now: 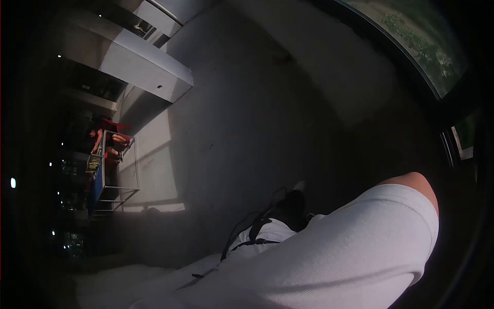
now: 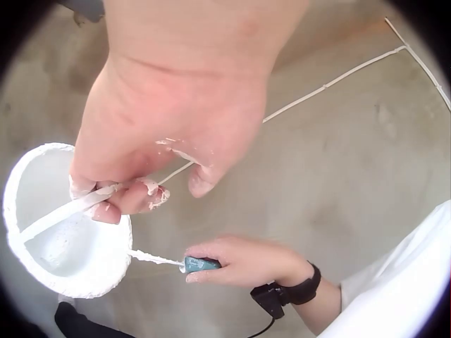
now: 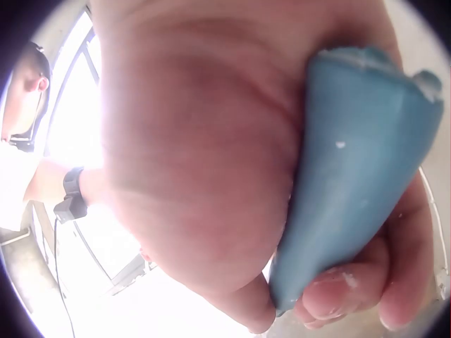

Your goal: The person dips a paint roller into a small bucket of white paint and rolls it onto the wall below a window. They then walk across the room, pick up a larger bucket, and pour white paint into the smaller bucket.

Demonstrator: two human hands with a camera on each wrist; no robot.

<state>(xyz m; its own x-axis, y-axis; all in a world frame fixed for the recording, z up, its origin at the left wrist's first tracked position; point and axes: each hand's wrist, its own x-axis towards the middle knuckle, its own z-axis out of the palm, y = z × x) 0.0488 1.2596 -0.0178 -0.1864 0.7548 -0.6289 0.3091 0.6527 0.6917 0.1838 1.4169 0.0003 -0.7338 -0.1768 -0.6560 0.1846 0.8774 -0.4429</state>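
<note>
In the left wrist view, my left hand point(image 2: 176, 120) has its fingers curled at the end of a white strip point(image 2: 60, 217) that crosses the mouth of a white-coated bowl point(image 2: 77, 271). A thin pale rod point(image 2: 324, 86) passes beneath this hand and shows again by the thumb. My right hand point(image 2: 236, 260) grips a blue-green handle point(image 2: 203, 264), whose white-coated shaft point(image 2: 155, 258) reaches the bowl's rim. Up close in the right wrist view, the right hand point(image 3: 204, 155) wraps round the same blue-green handle point(image 3: 352, 162). Neither hand shows in the head view.
The head view shows a white-clothed leg point(image 1: 355, 237), a grey floor point(image 1: 242, 118), a pale beam point(image 1: 149, 64) and a window point(image 1: 422, 41). Farther off, a person point(image 1: 98, 140) is beside a metal-framed table point(image 1: 121, 188). The rod joins another thin rod point(image 2: 426, 74).
</note>
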